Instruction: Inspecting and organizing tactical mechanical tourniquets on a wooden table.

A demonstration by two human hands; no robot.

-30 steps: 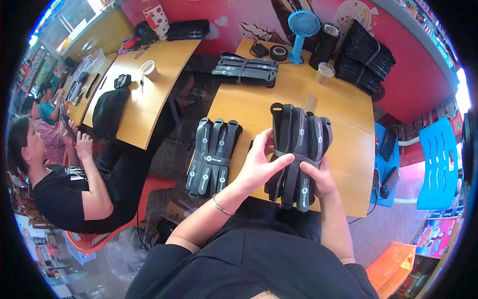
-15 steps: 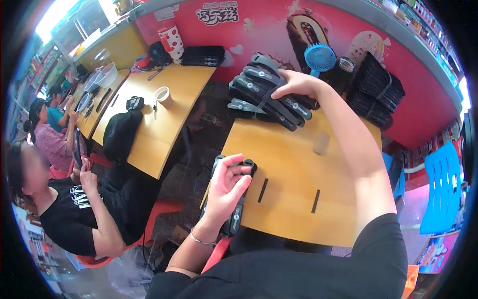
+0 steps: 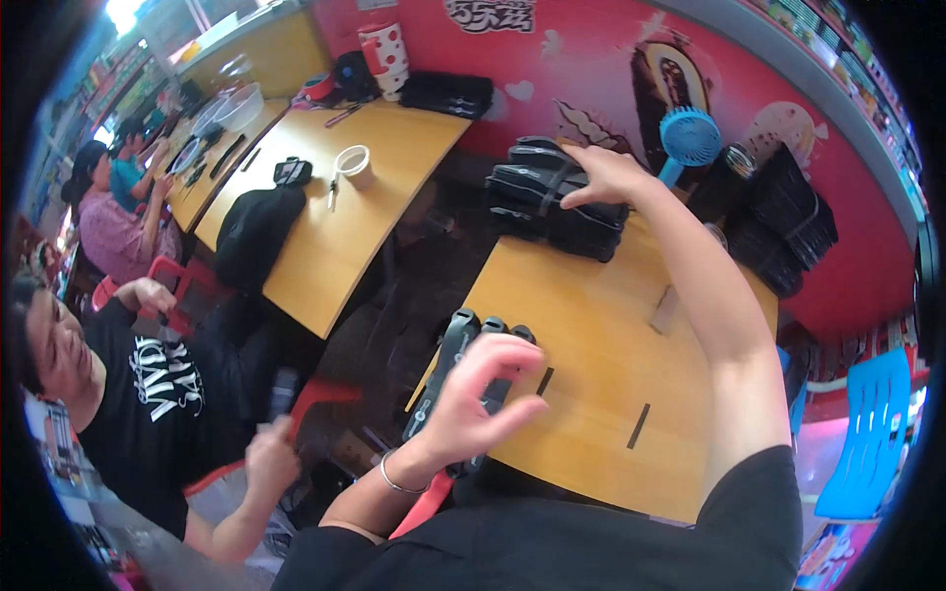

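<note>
My right hand [image 3: 613, 177] rests at the top right of a banded bundle [image 3: 537, 202] of flat black pieces with small pale marks, at the table's far left corner. Its thumb and fingers are spread over the bundle rather than wrapped round it. Nearer to me, my left hand [image 3: 483, 399] is held with fingers curved and thumb apart, nothing between them. Below and beside it, several long dark pieces with rounded ends [image 3: 455, 345] lie side by side along the table's left edge. My left hand partly covers them.
On my wooden table [image 3: 591, 325] are a short black strip [image 3: 639, 426], a blue handheld fan [image 3: 690, 138] and another banded black stack [image 3: 783, 222]. A neighbouring table [image 3: 305, 261] holds a white cup [image 3: 354, 167] and a black cap [image 3: 258, 231]. A seated co-worker [image 3: 148, 394] is at left.
The bundle under my right hand, tilted and fanned out before, now lies flatter and more even. My left hand has moved slightly right. The co-worker's hands have moved apart and lower.
</note>
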